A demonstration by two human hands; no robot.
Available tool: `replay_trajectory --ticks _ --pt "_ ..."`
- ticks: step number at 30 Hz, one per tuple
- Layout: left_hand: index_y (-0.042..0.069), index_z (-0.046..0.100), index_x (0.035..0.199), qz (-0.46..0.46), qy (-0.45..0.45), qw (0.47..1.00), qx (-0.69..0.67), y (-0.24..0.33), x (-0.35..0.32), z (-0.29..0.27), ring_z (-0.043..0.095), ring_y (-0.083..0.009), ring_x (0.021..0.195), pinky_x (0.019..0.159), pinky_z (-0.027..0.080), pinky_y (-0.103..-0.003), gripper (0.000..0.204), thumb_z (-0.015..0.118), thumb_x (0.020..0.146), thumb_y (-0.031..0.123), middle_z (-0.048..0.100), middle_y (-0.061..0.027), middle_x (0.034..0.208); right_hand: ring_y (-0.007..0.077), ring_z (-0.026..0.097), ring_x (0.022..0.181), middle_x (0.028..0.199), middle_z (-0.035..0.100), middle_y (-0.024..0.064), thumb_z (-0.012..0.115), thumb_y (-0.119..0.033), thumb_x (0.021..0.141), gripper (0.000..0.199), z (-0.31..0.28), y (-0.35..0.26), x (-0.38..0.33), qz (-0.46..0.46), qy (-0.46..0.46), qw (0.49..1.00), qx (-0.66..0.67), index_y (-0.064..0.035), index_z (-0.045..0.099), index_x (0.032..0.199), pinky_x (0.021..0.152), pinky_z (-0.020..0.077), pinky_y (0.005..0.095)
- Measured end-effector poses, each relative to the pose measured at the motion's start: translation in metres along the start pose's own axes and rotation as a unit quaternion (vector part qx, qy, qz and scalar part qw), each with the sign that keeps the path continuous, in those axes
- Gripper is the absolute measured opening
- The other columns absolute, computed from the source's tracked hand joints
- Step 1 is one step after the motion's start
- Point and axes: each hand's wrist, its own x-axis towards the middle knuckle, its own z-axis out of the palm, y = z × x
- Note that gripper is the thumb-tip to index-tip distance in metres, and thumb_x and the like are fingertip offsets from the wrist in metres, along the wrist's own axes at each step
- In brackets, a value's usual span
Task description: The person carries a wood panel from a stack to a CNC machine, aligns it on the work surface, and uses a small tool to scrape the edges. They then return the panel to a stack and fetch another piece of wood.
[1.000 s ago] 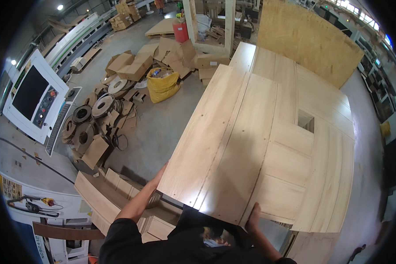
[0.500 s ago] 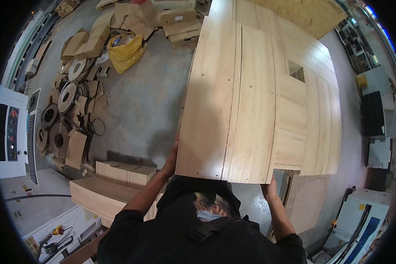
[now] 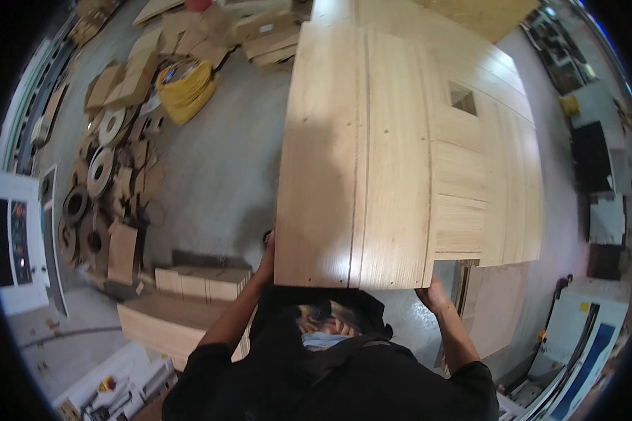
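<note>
I've got the light wooden panel point(image 3: 354, 161) held flat out front: left hand point(image 3: 267, 258) gripping its near-left edge, right hand point(image 3: 432, 295) clamped under the near-right corner, above the grey floor point(image 3: 218, 168).

I see wood panels point(image 3: 358, 161) ahead on the tabletop point(image 3: 512, 182), left hand point(image 3: 267, 256) at their near-left edge, right hand point(image 3: 432, 295) at near-right corner, cardboard scraps point(image 3: 112, 161) on floor point(image 3: 218, 168) far left, board stack point(image 3: 189, 302) left of me

Black short-sleeved top, forearms bare; possibly a hood at the chest.
</note>
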Motion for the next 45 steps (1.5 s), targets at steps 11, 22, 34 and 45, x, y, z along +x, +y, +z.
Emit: replay_trajectory --ticks 11,22,34,45 --pt "0.001 0.023 0.158 -0.004 -0.237 0.966 0.099 0.036 0.016 -0.023 0.031 -0.0265 0.147 0.120 0.026 -0.038 0.065 0.025 0.112 0.046 0.031 -0.0157 0.161 0.0162 0.059 0.125 0.144 0.058 0.0046 0.041 -0.038 0.110 0.053 -0.012 -0.010 0.007 0.066 0.080 0.989 0.107 -0.0047 0.045 0.150 0.106 0.0473 0.0328" --pt "0.001 0.016 0.161 0.002 -0.311 0.924 0.223 0.079 0.059 -0.063 0.016 -0.0287 0.156 0.125 0.014 -0.036 0.073 0.030 0.110 0.051 0.018 -0.0185 0.168 0.0151 0.060 0.108 0.119 0.067 0.0069 0.034 -0.065 0.105 0.076 0.010 -0.081 0.020 0.065 0.245 0.960 -0.123 -0.0012 0.058 0.138 0.094 0.0487 0.0298" --pt "-0.001 0.043 0.152 -0.031 -0.279 0.911 0.301 0.141 0.085 -0.099 0.044 -0.0239 0.143 0.117 0.031 -0.032 0.061 0.049 0.108 0.041 0.048 -0.0179 0.154 0.0403 0.069 0.108 0.102 0.070 0.0324 0.043 -0.063 0.101 0.077 0.090 -0.112 0.036 -0.042 0.436 0.852 -0.286 0.0087 0.069 0.112 0.095 0.0500 0.0419" --pt "0.001 0.044 0.151 0.039 -0.366 0.811 0.455 0.255 0.182 -0.167 0.052 -0.0250 0.135 0.110 0.043 -0.038 0.059 0.057 0.105 0.037 0.053 -0.0185 0.149 0.0373 0.065 0.112 0.111 0.070 0.0297 0.039 -0.071 0.099 0.092 0.079 -0.112 0.038 -0.047 0.480 0.830 -0.280 0.0147 0.063 0.123 0.101 0.0459 0.0403"
